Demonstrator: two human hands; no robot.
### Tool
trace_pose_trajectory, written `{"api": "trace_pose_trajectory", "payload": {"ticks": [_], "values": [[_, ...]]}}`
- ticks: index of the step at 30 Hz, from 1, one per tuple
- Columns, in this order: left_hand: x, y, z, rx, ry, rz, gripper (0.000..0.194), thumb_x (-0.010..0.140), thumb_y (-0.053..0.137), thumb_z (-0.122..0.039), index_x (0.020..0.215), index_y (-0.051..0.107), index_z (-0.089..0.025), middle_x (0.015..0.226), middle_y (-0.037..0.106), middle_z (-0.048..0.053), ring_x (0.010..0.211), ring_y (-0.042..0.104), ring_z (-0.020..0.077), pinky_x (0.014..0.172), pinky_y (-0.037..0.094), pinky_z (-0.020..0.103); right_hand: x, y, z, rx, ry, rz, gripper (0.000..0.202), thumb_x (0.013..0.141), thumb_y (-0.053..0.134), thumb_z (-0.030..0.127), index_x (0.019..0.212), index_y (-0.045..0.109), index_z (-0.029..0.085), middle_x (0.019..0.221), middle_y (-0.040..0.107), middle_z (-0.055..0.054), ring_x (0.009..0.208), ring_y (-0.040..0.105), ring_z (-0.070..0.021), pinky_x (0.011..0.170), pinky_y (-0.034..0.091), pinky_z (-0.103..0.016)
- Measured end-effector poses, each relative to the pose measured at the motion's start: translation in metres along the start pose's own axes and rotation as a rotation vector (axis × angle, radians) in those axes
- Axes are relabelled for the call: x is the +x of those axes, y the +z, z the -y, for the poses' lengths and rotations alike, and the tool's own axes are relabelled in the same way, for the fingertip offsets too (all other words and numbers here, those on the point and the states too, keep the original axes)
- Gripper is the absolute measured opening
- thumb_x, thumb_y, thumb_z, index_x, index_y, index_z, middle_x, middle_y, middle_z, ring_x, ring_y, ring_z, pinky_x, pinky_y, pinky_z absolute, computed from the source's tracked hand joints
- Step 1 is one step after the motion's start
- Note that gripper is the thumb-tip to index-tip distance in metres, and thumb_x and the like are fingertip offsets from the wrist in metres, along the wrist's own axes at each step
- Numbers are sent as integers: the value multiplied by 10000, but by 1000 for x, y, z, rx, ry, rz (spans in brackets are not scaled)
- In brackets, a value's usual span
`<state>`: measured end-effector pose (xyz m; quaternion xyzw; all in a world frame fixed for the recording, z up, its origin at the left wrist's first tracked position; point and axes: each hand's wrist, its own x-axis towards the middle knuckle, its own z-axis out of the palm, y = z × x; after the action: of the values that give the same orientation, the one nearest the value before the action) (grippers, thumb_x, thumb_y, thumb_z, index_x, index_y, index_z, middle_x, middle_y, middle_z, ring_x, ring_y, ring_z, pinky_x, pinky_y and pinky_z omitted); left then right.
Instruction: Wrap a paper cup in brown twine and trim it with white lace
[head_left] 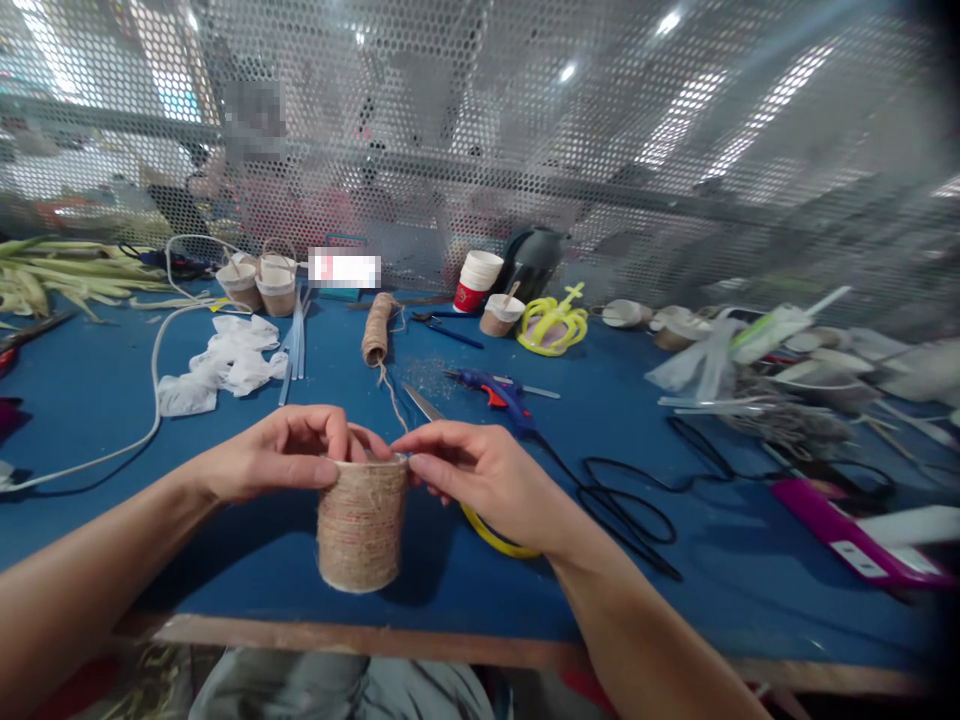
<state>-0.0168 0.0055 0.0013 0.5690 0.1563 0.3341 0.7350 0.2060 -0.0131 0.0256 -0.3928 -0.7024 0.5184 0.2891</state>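
Note:
A cup wrapped in jute twine [361,530] stands upright near the table's front edge. My left hand [289,450] grips its rim, thumb outside and fingers reaching over the opening. At the rim's right side my right hand [480,470] is closed in a pinch on the twine [396,402], which runs back to a twine roll [377,330] lying beyond the cup. Under my right hand lie scissors [422,402], their yellow handle partly covered. A blue glue gun [495,393] rests just behind that hand. The inside of the cup is mostly hidden.
Left lie white crumpled pieces [225,365], clear glue sticks [298,340] and a white cord [156,375]. Paper cups [478,275], pliers [448,328] and a yellow crown-shaped piece [553,322] stand or lie behind. Right are a black cable [622,500], clutter and a purple box [847,535].

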Motion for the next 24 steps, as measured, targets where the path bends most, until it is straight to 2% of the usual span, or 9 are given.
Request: {"api": "trace_pose_trajectory", "payload": {"ticks": [4, 13, 16, 24], "values": [[0, 1, 1, -42, -3, 18, 80, 725, 665, -203, 712, 601, -159, 783, 651, 60, 1011, 535, 250, 878, 400, 417, 0, -1, 1, 9, -12, -2, 135, 821, 558, 209, 909, 653, 172, 730, 621, 10, 629, 547, -82, 576, 446, -204], [0, -3, 1, 17, -9, 2, 120, 716, 682, -243, 705, 597, -159, 843, 650, 78, 1106, 494, 278, 931, 377, 447, 0, -3, -1, 46, -1, 60, 64, 821, 550, 212, 833, 594, 167, 681, 563, 25, 626, 526, -86, 603, 446, -220], [1, -5, -1, 119, 6, -17, 97, 746, 660, -242, 736, 601, -166, 873, 635, 63, 1163, 454, 260, 969, 351, 415, -1, -5, -1, -26, -35, 38, 61, 827, 537, 217, 819, 576, 170, 683, 552, 26, 638, 520, -90, 607, 436, -220], [5, -14, 1, 509, 32, -68, 90, 822, 564, -238, 853, 585, -157, 1077, 573, 99, 1148, 451, 243, 966, 352, 390, 2, -7, -1, -334, -82, -51, 84, 838, 505, 172, 807, 582, 180, 697, 580, 23, 655, 524, -106, 628, 426, -231]]}}
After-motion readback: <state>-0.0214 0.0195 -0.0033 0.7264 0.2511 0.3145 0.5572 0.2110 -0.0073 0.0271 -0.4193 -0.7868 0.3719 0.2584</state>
